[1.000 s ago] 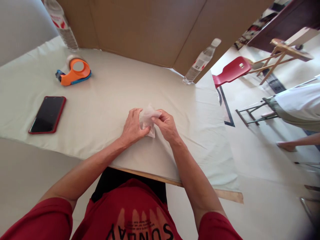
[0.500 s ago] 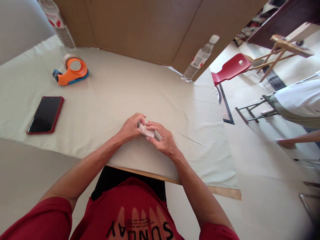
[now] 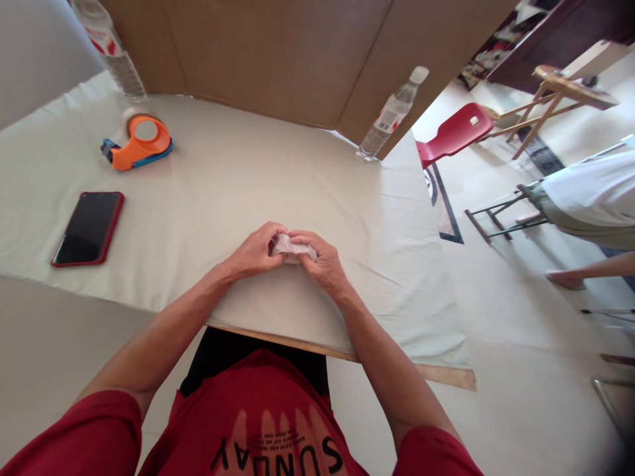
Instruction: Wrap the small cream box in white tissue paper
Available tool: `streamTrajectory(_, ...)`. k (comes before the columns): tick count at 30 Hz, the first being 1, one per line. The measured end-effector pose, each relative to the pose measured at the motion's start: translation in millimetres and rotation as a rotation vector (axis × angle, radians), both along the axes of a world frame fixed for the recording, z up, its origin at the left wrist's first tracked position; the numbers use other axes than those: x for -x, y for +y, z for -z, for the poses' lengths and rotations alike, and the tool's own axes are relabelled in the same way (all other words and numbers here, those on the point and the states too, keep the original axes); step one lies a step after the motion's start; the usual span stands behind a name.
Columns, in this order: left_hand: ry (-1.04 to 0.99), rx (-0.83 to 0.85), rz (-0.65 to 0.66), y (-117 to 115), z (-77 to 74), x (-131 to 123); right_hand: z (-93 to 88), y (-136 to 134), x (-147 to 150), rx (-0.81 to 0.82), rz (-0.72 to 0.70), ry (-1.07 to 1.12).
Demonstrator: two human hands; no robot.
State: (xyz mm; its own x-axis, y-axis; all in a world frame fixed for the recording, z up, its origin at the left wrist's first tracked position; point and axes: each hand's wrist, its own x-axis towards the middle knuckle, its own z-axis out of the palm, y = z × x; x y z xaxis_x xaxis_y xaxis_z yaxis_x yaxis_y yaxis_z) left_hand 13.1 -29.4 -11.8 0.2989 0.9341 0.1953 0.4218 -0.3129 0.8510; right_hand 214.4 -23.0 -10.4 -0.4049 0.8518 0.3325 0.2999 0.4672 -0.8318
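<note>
Between my two hands is a small crumpled white tissue point(image 3: 292, 247), held just above the cloth near the table's front edge. My left hand point(image 3: 258, 250) is closed on its left end, thumb below and fingers on top. On the other end my right hand point(image 3: 320, 261) has its fingers and thumb closed. A dark gap shows inside the left fingers; whether anything is wrapped in the tissue I cannot tell.
A red-edged phone point(image 3: 88, 229) and an orange tape dispenser point(image 3: 143, 142) lie at left. Water bottles stand at back left point(image 3: 112, 53) and right point(image 3: 391, 116), by a cardboard screen point(image 3: 268, 59). Beyond the table are a red chair point(image 3: 454, 135) and a seated person point(image 3: 590, 192).
The tissue has turned from slanting to nearly level and looks more spread between my hands. My right fingers have closed further over its end. The view has shifted slightly.
</note>
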Motion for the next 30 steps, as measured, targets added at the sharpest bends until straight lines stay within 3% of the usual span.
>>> streamTrajectory(6, -0.124, 0.399, -0.029, 1, -10.8, -1, -7.1, 8, 10, 0.401, 0.036, 0.094)
streamTrajectory(9, -0.066, 0.433, -0.08, -1, -15.5, -3, -4.9, 9, 15, 0.525, 0.046, 0.176)
streamTrajectory(14, 0.077, 0.245, -0.138, -2, -16.8, 0, -3.3, 12, 19, 0.541, 0.068, 0.19)
streamTrajectory(19, 0.006, 0.336, 0.082, 1, -24.3, 14, -3.6, 16, 22, 0.521, 0.094, 0.134)
streamTrajectory(22, -0.012, 0.365, 0.085, 1, -27.7, 14, -1.4, 16, 22, 0.515, 0.108, 0.143)
streamTrajectory(25, -0.166, 0.458, 0.08, 0, -27.0, 11, 1.1, 15, 20, 0.509, 0.109, 0.188)
streamTrajectory(30, -0.265, 0.527, 0.014, 0, -23.3, 8, 3.3, 10, 13, 0.514, -0.004, 0.238)
